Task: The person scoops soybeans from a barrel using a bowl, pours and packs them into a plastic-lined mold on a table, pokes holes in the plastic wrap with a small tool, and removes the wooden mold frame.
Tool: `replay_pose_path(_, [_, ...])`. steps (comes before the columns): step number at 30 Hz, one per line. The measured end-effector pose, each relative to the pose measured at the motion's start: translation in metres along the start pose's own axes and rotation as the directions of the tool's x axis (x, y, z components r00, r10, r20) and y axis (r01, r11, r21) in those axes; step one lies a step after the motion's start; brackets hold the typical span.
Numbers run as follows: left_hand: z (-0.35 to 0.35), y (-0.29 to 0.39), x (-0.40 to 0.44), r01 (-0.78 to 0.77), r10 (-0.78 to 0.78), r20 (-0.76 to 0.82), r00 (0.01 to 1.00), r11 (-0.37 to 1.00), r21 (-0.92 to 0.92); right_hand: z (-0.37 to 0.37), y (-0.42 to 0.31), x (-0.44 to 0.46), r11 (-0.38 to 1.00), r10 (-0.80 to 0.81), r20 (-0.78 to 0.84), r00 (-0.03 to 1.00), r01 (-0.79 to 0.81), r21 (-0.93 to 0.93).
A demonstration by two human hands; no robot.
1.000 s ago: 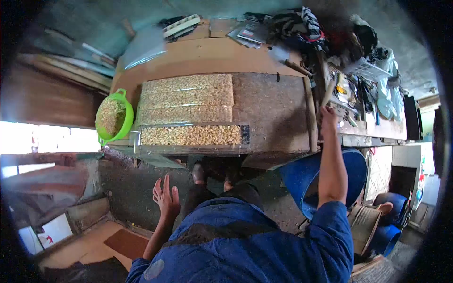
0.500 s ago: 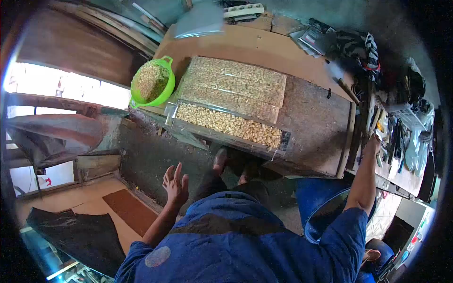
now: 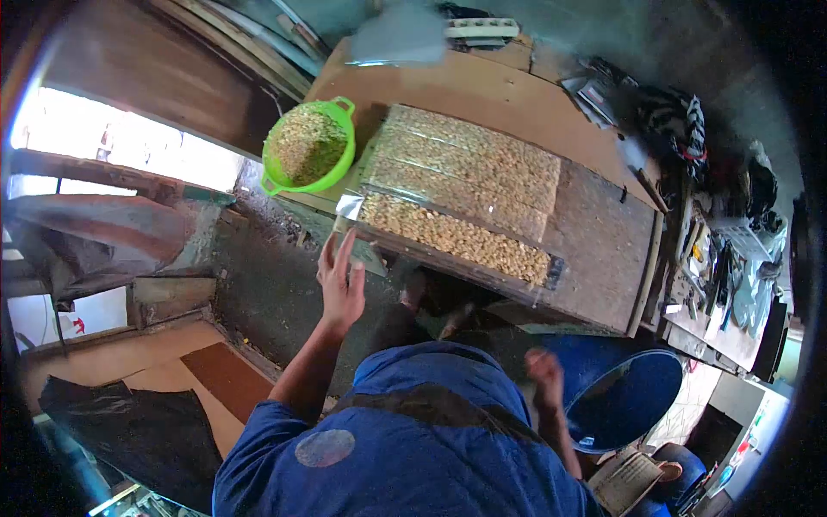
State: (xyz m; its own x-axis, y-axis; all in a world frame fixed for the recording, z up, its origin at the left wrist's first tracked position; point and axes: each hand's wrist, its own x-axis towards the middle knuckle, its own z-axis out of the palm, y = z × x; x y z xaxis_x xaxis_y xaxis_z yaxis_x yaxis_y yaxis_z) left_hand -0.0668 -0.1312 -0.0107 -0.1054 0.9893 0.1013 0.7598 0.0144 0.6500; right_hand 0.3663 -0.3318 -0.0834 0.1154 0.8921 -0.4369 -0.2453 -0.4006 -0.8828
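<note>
Reaching, prob.: L hand (image 3: 343,295) wide, just by front crumbly strip (image 3: 457,239) on table (image 3: 603,246); R hand (image 3: 544,372) curled, blurry, can't tell if holding. Next prob. needs soft L pinch.

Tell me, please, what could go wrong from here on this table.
The left hand, near the front edge of the table, might snag the clear plastic at the corner. The front strip of pale pieces lies along that edge; a bump could spill some. The heaped green bowl near the left end might tip if knocked.
</note>
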Motion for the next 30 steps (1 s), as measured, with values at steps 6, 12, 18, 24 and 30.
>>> replay_pose_path(6, [0.003,-0.013,0.040,-0.069,0.069,0.057,0.996,0.998,0.004,0.057,0.041,-0.047,0.755,0.612,-0.103,0.784,-0.618,-0.222])
replay_pose_path(12, [0.007,-0.016,0.060,-0.210,0.207,0.144,0.968,0.978,0.000,0.044,0.004,-0.035,0.708,0.603,0.028,0.797,-0.519,-0.479])
replay_pose_path(18, [0.014,0.001,0.059,-0.320,0.298,0.281,0.912,0.947,0.036,0.136,-0.130,0.020,0.704,0.391,0.128,0.911,-0.206,-0.679])
replay_pose_path(24, [0.008,-0.002,0.057,-0.388,0.347,0.326,0.880,0.919,0.071,0.247,-0.195,0.086,0.466,-0.225,0.298,0.928,0.371,-0.803])
replay_pose_path(30, [0.014,-0.014,0.051,-0.442,0.430,0.355,0.830,0.895,-0.050,0.338,-0.173,0.162,0.108,-0.291,0.620,0.728,0.669,-0.735])
